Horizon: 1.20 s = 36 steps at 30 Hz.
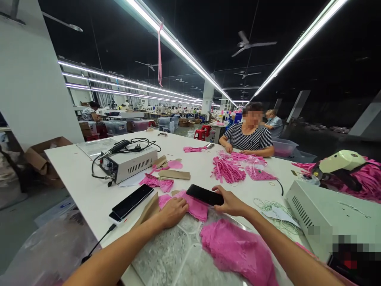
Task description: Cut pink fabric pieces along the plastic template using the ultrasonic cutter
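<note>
A black smartphone (202, 194) is gripped at its right end by my right hand (230, 201), thumb on one side and fingers on the other. Under and left of it lies a pink fabric piece (197, 207). My left hand (175, 210) rests on that fabric with curled fingers that appear closed on its edge; the fingertips are partly hidden. Nearer to me, a larger pink fabric bundle (238, 250) lies on a grey marbled board (163, 250). Another dark phone-like device (132, 201) lies left of my left hand, beside a cable.
A grey machine box (133, 165) with coiled cables stands at back left on the white table (80, 178). Pink straps (228, 169) lie in front of a seated co-worker (250, 135) in a striped shirt. Another machine box (315, 218) stands at right, near tangled pale cords (276, 212).
</note>
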### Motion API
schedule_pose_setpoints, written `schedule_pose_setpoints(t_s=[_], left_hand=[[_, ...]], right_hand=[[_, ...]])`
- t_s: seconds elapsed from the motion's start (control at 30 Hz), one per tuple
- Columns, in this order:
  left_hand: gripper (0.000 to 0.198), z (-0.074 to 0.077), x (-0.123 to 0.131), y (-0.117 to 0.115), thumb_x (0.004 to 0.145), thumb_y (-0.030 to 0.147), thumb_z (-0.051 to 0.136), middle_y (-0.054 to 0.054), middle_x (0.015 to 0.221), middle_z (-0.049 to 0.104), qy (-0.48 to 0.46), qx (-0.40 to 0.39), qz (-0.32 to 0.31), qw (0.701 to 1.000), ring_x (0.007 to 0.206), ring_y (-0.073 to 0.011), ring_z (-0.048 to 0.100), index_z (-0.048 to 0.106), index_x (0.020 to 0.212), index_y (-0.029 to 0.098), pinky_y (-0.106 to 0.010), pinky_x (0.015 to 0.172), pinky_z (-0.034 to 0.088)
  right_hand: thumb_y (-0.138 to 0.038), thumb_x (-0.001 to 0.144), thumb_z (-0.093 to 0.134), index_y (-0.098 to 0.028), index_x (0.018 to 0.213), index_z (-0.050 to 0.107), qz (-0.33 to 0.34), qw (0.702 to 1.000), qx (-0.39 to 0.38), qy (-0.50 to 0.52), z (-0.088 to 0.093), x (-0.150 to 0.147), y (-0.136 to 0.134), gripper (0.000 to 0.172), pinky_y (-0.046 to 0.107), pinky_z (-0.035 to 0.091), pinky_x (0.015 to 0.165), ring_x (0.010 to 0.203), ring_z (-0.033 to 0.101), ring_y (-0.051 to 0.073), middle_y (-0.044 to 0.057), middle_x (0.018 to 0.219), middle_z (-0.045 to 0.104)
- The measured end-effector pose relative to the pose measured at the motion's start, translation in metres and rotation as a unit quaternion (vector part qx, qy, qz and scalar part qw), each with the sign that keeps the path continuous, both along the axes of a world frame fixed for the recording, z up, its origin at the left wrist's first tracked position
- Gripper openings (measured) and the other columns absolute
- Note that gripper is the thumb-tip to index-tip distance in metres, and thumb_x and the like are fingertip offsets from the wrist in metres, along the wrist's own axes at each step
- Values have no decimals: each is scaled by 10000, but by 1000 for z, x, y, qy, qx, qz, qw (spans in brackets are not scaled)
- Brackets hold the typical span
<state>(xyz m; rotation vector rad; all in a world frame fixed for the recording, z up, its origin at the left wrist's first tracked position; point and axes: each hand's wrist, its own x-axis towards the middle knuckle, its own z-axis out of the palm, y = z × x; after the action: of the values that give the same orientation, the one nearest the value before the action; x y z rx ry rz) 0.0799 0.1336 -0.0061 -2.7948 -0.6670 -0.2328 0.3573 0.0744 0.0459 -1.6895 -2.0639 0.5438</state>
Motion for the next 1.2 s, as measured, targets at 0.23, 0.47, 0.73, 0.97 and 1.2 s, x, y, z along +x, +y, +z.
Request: schedule_pose_setpoints(t_s=[0.23, 0.47, 0.73, 0.97, 1.2], left_hand=[[179, 0, -10, -6, 950, 92, 416, -92, 890, 633, -7, -14, 1, 1000, 781, -205, 600, 583, 927, 153, -316, 716, 485], [192, 19, -2, -34, 968, 189, 433, -101, 951, 633, -71, -82, -23, 994, 917, -236, 601, 622, 993, 167, -363, 832, 468], [352, 22, 59, -100, 813, 447, 732, -64, 1050, 625, -82, -200, -142, 966, 959, -219, 584, 608, 1031, 202, -314, 851, 454], [128, 21, 79, -99, 919, 170, 555, -48, 902, 606, -83, -237, -108, 962, 847, -177, 579, 635, 818, 171, -269, 746, 447], [88, 39, 83, -105, 886, 228, 607, -40, 877, 637, -65, -240, -72, 966, 833, -175, 600, 661, 872, 160, -265, 747, 453]], right_hand=[[-374, 922, 593, -172, 1235, 559, 27, 999, -3, -17, -24, -37, 10, 373, 437, 538, 873, 1036, 617, 216, 89, 1221, 596], [-358, 929, 581, -177, 1169, 593, -8, 998, 50, 42, -1, -13, -28, 301, 428, 523, 892, 1041, 610, 206, 82, 1205, 607], [-136, 757, 528, -201, 815, 640, -57, 996, 9, 73, -16, 18, -146, 142, 262, 461, 634, 684, 558, 133, 15, 806, 634], [-150, 749, 536, -207, 886, 597, -98, 992, 18, 77, -35, 25, -176, 160, 252, 433, 612, 677, 525, 131, 1, 789, 588], [-220, 761, 639, -230, 901, 638, -95, 993, 53, 54, -31, 10, -174, 141, 281, 416, 666, 731, 543, 154, 10, 850, 606]])
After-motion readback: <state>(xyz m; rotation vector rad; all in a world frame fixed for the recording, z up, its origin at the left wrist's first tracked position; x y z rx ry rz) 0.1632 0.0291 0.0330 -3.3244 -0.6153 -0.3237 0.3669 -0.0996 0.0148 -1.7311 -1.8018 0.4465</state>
